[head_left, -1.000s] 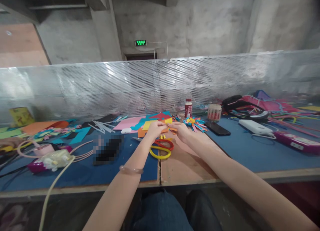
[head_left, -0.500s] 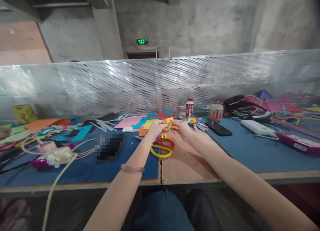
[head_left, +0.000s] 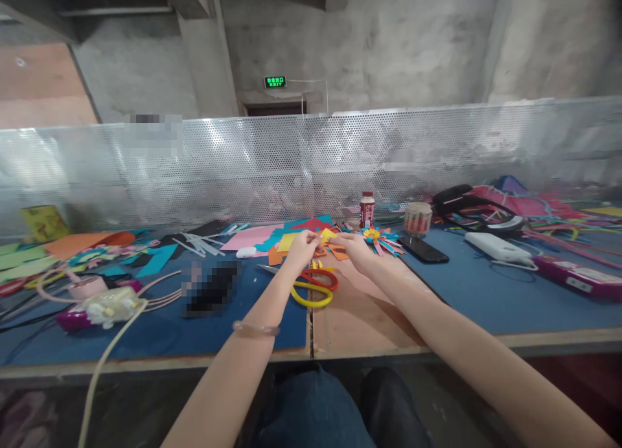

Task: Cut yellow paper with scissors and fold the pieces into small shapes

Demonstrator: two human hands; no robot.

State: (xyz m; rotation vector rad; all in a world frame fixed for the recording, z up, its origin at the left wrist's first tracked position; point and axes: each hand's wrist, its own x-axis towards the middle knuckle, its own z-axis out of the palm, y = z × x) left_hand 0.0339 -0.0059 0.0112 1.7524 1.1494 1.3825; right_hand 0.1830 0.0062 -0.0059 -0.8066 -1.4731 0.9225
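Head view, looking down over the surface (head_left: pixel 350 331): I hold my left hand (head_left: pixel 302 250) and right hand (head_left: pixel 356 248) near each other, fingertips pinching a small yellow paper piece (head_left: pixel 327 234) between them, just above the work area; the exact finger grip is too small to make out. Below my left hand lie scissors with red and yellow handles (head_left: pixel 311 303), their blade tip pointing left. Just beyond my right hand sits a multicoloured paper flower (head_left: pixel 372 235) with a yellow centre. Behind it stands a red-capped bottle (head_left: pixel 367 210), upright, with a clear jar (head_left: pixel 418 219) to its right and a black smartphone (head_left: pixel 425 249) lying in front of the jar
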